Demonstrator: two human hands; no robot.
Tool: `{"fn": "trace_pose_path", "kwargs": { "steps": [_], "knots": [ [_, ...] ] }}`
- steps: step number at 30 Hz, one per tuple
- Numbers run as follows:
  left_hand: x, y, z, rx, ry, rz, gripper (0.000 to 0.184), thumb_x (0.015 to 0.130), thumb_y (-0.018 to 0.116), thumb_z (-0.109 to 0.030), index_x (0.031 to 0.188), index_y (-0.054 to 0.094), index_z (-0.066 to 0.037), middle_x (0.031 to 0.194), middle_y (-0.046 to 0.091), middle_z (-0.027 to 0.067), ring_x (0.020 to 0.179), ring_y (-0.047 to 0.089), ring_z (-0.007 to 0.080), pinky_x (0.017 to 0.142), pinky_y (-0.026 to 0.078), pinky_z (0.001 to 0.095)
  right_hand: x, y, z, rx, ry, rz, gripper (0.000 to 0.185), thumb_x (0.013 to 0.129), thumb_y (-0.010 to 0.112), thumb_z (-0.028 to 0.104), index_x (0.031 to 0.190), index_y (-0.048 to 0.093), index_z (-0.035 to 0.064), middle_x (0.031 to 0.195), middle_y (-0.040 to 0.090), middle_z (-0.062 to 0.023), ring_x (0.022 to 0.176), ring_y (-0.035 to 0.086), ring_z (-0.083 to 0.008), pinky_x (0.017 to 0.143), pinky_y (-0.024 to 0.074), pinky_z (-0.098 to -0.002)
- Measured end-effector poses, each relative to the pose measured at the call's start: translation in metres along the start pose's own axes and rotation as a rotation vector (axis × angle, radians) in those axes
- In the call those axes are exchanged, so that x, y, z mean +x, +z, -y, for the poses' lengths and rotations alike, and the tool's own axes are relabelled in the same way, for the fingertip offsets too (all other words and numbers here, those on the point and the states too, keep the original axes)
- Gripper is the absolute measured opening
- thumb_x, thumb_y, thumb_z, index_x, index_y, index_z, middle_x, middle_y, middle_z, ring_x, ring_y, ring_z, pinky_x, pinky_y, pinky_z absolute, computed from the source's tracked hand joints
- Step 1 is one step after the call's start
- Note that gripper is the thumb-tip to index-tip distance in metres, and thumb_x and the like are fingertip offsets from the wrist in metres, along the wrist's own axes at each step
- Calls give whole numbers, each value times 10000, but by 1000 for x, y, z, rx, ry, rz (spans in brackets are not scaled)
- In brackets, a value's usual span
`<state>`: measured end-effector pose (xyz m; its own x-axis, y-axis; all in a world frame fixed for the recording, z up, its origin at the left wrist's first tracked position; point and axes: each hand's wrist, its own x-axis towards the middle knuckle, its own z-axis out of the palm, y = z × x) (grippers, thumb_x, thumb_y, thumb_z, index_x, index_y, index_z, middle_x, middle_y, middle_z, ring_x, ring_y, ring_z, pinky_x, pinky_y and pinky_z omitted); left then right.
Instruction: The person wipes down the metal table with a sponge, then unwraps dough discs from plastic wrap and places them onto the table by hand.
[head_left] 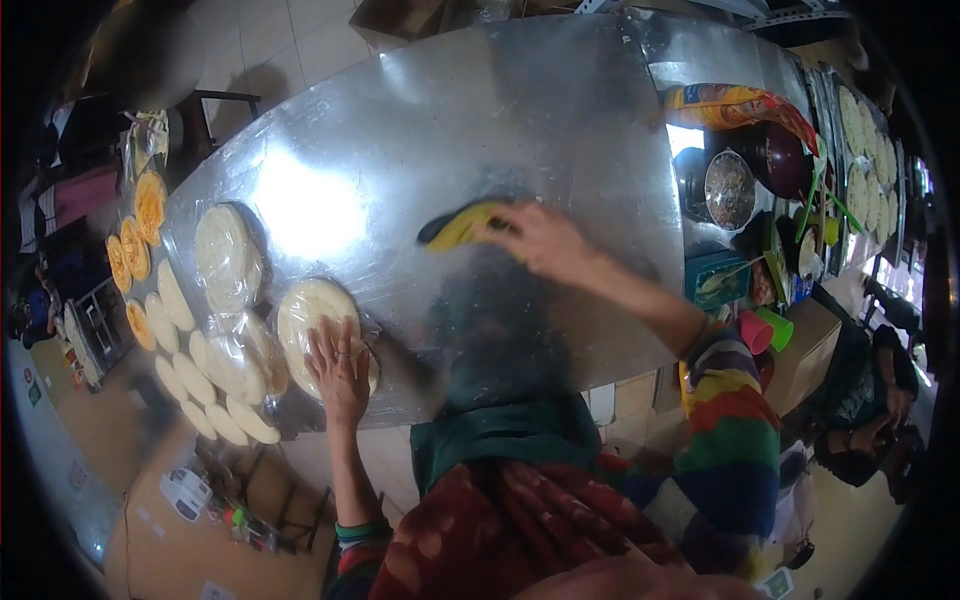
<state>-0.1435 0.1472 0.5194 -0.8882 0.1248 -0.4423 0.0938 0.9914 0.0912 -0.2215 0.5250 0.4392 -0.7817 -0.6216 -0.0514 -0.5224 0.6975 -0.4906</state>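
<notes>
My right hand (530,238) grips what looks like a yellow sponge (462,226) with a dark edge, holding it on the shiny metal table (480,130). Flat, with fingers spread, my left hand (340,368) rests on a stack of pale flat rounds in clear plastic (302,308), which look like flatbreads. Just beyond it lies another plastic-wrapped stack (226,258). A third wrapped stack (240,360) sits to the left of my left hand.
Unwrapped pale rounds (195,380) and orange-topped rounds (150,205) line the left side. At the right stand a bowl of dark filling (731,190), a teal container (715,278) and green and pink cups (773,328). Another person (870,430) is at the far right.
</notes>
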Motion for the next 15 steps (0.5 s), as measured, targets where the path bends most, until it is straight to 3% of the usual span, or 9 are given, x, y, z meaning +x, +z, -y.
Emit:
{"fn": "trace_pose_path", "kwargs": {
  "steps": [1, 3, 5, 8, 10, 13, 15],
  "knots": [
    [2, 1, -1, 1, 2, -7, 591, 890, 565, -238, 1427, 323, -276, 1519, 196, 103, 1389, 149, 393, 1064, 160, 602, 11, -17, -24, 189, 365, 57, 655, 797, 527, 2, 1396, 367, 213, 1338, 403, -137, 983, 509, -306, 839, 500, -354],
    [2, 1, -1, -2, 0, -6, 590, 890, 567, -235, 1426, 324, -277, 1517, 201, 102, 1389, 148, 392, 1063, 160, 605, 7, -27, -97, -324, 284, -114, 533, 858, 490, 125, 1369, 412, 258, 1323, 432, -108, 1017, 511, -323, 854, 498, -328],
    [2, 1, -2, -2, -2, -11, 590, 889, 568, -233, 1425, 324, -277, 1515, 205, 103, 1390, 147, 390, 1061, 161, 607, 16, -47, -169, -376, 463, -431, 542, 852, 509, 87, 1345, 446, 304, 1310, 443, -120, 1064, 488, -364, 838, 509, -381],
    [2, 0, -4, 4, 4, -18, 592, 888, 570, -231, 1424, 323, -278, 1514, 207, 107, 1390, 147, 390, 1058, 162, 610, 36, -80, -247, -370, 542, -577, 402, 874, 494, 158, 1275, 517, 169, 1223, 498, -203, 1070, 490, -389, 907, 442, -434],
    [2, 1, -3, 7, 8, -20, 594, 888, 571, -231, 1425, 321, -279, 1514, 206, 109, 1390, 146, 390, 1057, 163, 611, 47, -91, -263, -246, 661, -682, 347, 919, 472, 238, 1182, 578, 37, 1192, 522, -255, 1080, 491, -414, 915, 416, -433],
    [1, 3, -3, 7, 2, -19, 586, 892, 565, -242, 1424, 322, -280, 1514, 208, 107, 1390, 146, 389, 1056, 167, 610, 47, -102, -251, -148, 619, -686, 364, 897, 519, 273, 1206, 579, 91, 1251, 491, -251, 1123, 469, -399, 950, 396, -430],
    [1, 5, 0, 9, 14, -30, 585, 893, 562, -251, 1424, 320, -282, 1513, 210, 108, 1390, 145, 389, 1056, 168, 610, 41, -88, -261, -362, 757, -580, 449, 851, 508, 142, 1300, 497, 151, 1195, 493, -216, 1062, 488, -384, 900, 443, -445]
  ]
}}
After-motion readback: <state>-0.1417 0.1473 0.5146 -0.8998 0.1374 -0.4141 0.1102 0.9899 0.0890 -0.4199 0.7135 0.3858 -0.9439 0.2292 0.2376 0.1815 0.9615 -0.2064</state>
